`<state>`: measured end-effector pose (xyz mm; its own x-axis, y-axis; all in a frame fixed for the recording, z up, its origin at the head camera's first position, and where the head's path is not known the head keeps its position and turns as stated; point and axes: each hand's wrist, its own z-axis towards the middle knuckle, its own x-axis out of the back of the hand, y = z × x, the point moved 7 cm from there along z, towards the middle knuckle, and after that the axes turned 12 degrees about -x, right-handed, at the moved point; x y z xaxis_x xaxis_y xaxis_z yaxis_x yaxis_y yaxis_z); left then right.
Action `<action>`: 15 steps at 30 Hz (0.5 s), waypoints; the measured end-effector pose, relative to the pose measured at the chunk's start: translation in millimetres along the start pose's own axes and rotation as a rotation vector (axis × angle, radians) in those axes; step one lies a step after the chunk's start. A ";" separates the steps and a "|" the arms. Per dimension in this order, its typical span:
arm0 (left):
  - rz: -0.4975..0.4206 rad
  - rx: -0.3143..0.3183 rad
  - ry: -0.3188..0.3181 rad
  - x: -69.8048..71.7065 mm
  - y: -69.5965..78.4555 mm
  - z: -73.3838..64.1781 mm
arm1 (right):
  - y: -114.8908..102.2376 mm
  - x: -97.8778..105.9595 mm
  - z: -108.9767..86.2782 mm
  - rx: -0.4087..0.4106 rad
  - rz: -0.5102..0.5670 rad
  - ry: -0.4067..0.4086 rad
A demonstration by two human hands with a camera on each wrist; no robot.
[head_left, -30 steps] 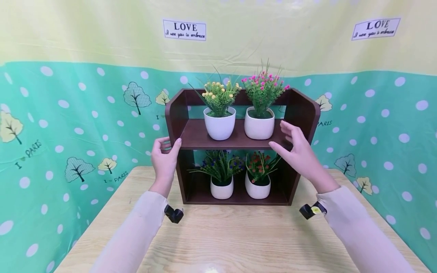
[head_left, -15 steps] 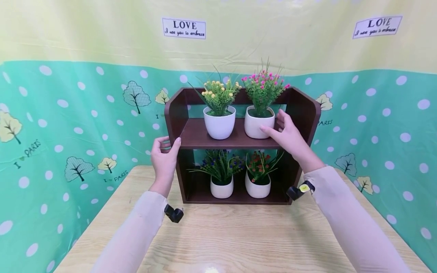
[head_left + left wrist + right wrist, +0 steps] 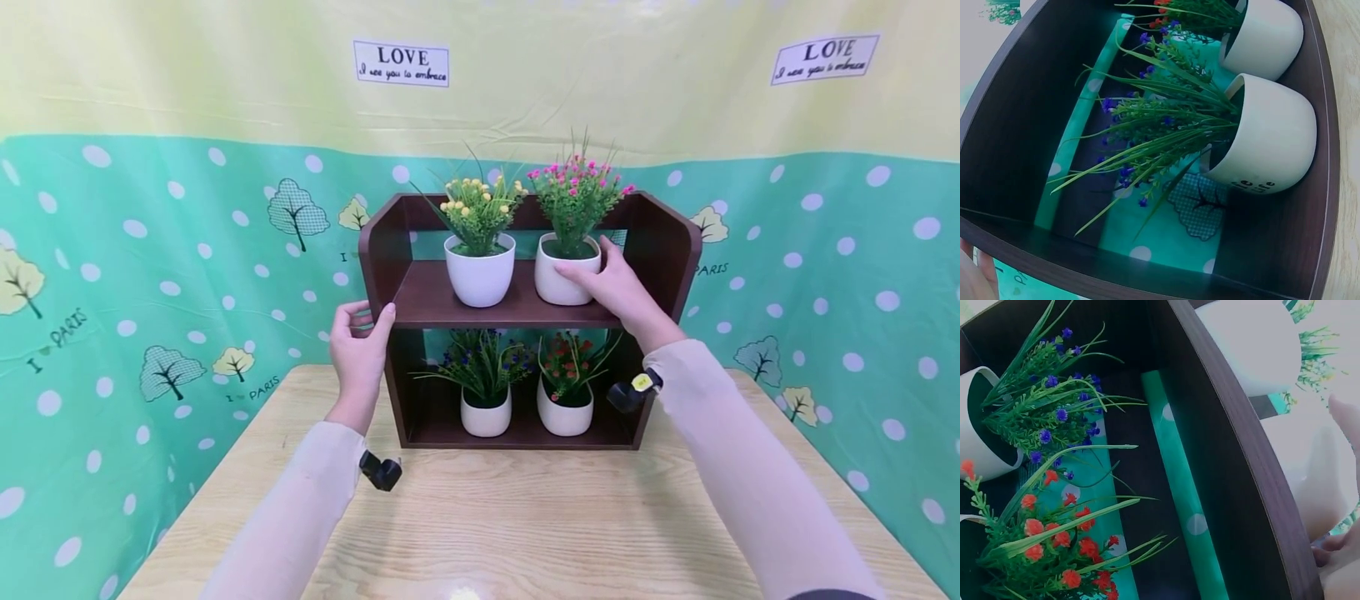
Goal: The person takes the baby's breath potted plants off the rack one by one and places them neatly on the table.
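Note:
A dark brown two-tier shelf (image 3: pixel 495 315) stands on the wooden table. My left hand (image 3: pixel 357 354) holds its left side panel, thumb on the front edge and fingers behind; in the left wrist view only part of that hand (image 3: pixel 980 275) shows. On the upper tier, my right hand (image 3: pixel 618 292) grips the white pot of pink flowers (image 3: pixel 558 279), thumb across the front and fingers round the right side. That white pot (image 3: pixel 1307 462) also shows in the right wrist view. Left of it sits a white pot of yellow flowers (image 3: pixel 480 279), apart from both hands.
Below, the lower tier bears a white pot of blue-purple flowers (image 3: pixel 486 417) and a white pot of red flowers (image 3: pixel 564 415). A patterned green and yellow curtain (image 3: pixel 202 267) hangs behind and beside the table (image 3: pixel 480 517).
My right hand has moved left and slightly up from beside the pink-flower pot and taken hold of it. The left hand stays on the shelf's side.

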<state>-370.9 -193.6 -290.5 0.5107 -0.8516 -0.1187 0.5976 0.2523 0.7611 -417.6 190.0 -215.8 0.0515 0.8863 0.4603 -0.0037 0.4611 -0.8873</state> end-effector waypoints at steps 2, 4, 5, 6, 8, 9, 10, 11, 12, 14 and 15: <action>0.001 0.003 -0.001 0.0 -0.7 0.2 | -0.8 -1.7 3.3 -0.009 0.000 0.004; 0.001 0.007 -0.003 -0.1 -1.5 0.3 | -1.1 -3.5 6.8 -0.017 0.002 0.008; 0.001 0.008 -0.004 -0.1 -2.1 0.4 | -1.2 -4.2 8.5 -0.020 0.003 0.011; 0.001 0.010 -0.004 0.0 -2.6 0.4 | -1.2 -4.5 10.1 -0.023 0.006 0.014; 0.003 0.010 -0.007 0.0 -2.4 0.5 | -0.6 -4.6 12.9 -0.028 0.013 0.018; 0.002 0.009 -0.009 -0.1 -2.0 0.6 | -0.2 -4.8 14.0 -0.029 0.018 0.019; 0.000 0.007 -0.011 -0.2 -2.1 0.8 | 0.2 -4.8 14.9 -0.029 0.023 0.018; -0.002 0.006 -0.012 -0.4 -2.1 0.6 | 0.6 -4.7 15.5 -0.029 0.029 0.016; -0.003 0.004 -0.013 -0.5 -1.9 0.5 | 0.9 -4.7 16.0 -0.028 0.033 0.013; -0.005 0.004 -0.012 -0.4 -2.1 -0.1 | 1.5 -5.2 16.5 -0.024 0.036 0.006; -0.005 0.004 -0.010 -0.3 -2.3 -0.4 | 1.6 -5.4 16.5 -0.021 0.037 0.003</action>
<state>-372.2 -193.8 -292.5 0.5013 -0.8574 -0.1163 0.5977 0.2460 0.7631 -434.4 186.6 -219.2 0.0547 0.9026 0.4270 0.0148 0.4269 -0.9042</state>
